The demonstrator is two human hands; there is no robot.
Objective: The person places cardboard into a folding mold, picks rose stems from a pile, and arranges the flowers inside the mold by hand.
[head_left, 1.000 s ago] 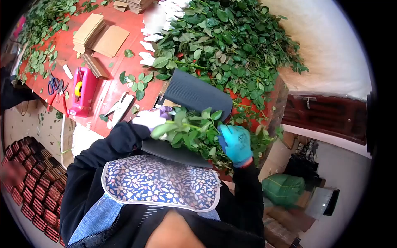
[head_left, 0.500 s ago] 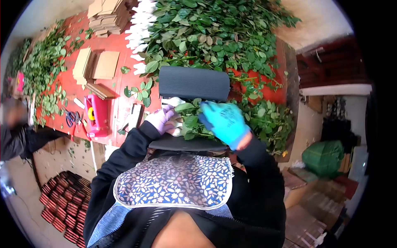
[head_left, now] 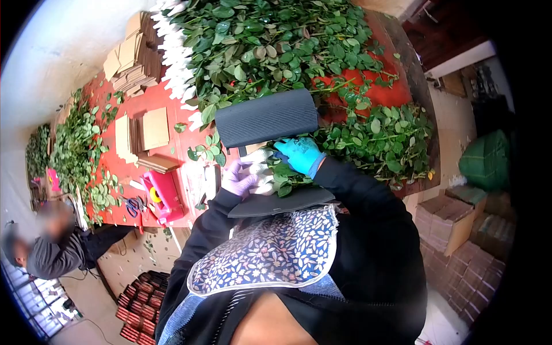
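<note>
1. Centrally, a small bunch of leafy stems (head_left: pixel 284 172), with white sleeves (head_left: pixel 261 171) at its left end, lies on the near side of the red table (head_left: pixel 386 86), between a far black ribbed flap (head_left: pixel 266 118) and a near black flap (head_left: pixel 282 202).
2. The left hand (head_left: pixel 238 179), in a lilac glove, has its fingers against the white sleeves — whether they grip, I cannot tell.
3. The right hand (head_left: pixel 299 155), in a turquoise glove, bends down over the leaves just right of the sleeves; its fingertips are partly hidden, so its hold cannot be told.
4. Beyond the ribbed flap spreads a large heap of leafy stems (head_left: pixel 276 46); more foliage (head_left: pixel 385 141) lies to the right.
5. On the left sit a pink tape dispenser (head_left: pixel 164 198), scissors (head_left: pixel 133 206) and cardboard pieces (head_left: pixel 155 127) — all well apart from the right hand.
</note>
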